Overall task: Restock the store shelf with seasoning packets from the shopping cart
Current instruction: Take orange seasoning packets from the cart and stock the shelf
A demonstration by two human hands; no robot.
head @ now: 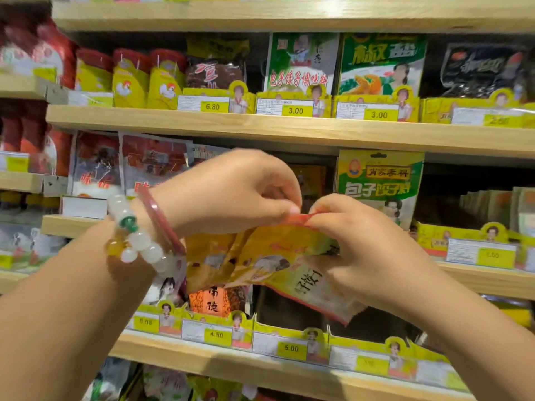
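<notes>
Before the wooden shelf (202,123), left hand (231,192) and right hand (362,247) each pinch-grip the yellow seasoning packets (260,256), wrists raised.

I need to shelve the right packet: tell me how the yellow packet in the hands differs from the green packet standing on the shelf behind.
The yellow packet is tilted and crumpled, pinched at its red top edge by the left hand and right hand; the green packet stands upright in a tray, untouched. The first is mostly yellow, the second green and yellow. Both carry Chinese print.
</notes>
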